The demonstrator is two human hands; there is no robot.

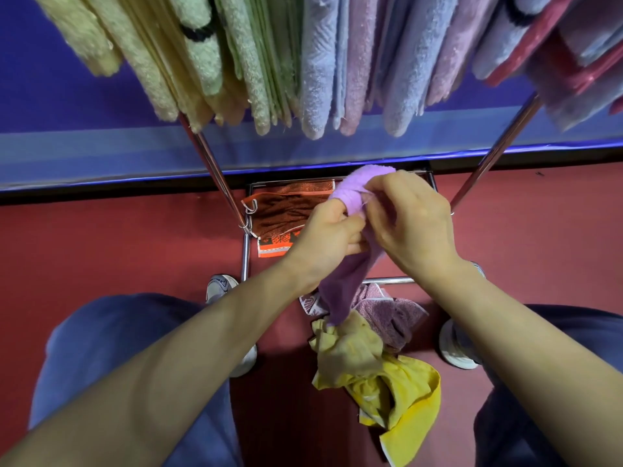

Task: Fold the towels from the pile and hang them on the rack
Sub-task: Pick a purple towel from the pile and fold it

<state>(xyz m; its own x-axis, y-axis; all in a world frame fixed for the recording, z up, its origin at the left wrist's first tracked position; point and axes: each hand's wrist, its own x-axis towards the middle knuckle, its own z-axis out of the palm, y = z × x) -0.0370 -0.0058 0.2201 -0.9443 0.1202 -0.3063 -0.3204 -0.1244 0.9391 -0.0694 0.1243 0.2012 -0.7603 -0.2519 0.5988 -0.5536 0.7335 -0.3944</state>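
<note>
left hand (328,235): fingers curled, gripping the purple towel (350,210) at its upper part, thumb side toward the right hand
right hand (409,219): fingers bent, pinching the same towel's top edge, just beside the left hand
purple towel: held up between both hands above the floor, lower end hanging down onto the pile (374,352)
pile: yellow, tan and mauve towels crumpled on the red floor (118,244) between the person's shoes
rack (215,170): chrome legs either side; row of folded towels (313,62) hung along the top, yellow-green through blue, pink, red
orange towel (283,210): lies on the rack's low frame, behind the hands
</note>
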